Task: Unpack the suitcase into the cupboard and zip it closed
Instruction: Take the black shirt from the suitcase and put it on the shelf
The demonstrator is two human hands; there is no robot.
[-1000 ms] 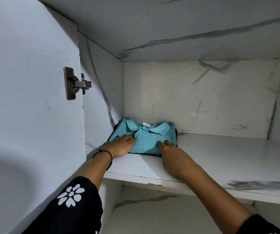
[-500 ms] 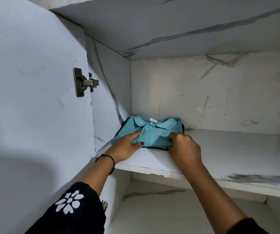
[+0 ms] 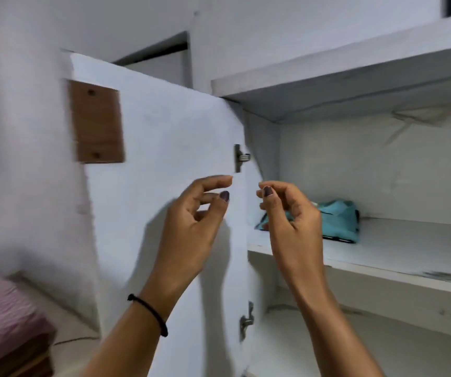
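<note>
A folded teal polo shirt (image 3: 338, 220) lies on the cupboard shelf (image 3: 398, 248) near its left wall, on top of something dark. My left hand (image 3: 191, 227) is raised in front of the open cupboard door (image 3: 164, 159), fingers loosely curled, holding nothing. My right hand (image 3: 292, 221) hangs in the air at the shelf's front left corner, also loosely curled and empty, partly hiding the shirt's left end. Neither hand touches the shirt. The suitcase is out of view.
The white door stands open to the left with two metal hinges (image 3: 240, 157) and a brown wooden plate (image 3: 96, 122). A lower shelf (image 3: 382, 336) sits beneath. A bed with pink cover (image 3: 1, 317) is at the lower left.
Both hands have let go of the shirt and pulled back out of the cupboard. The view has swung left and away, with motion blur, showing the door and the bed.
</note>
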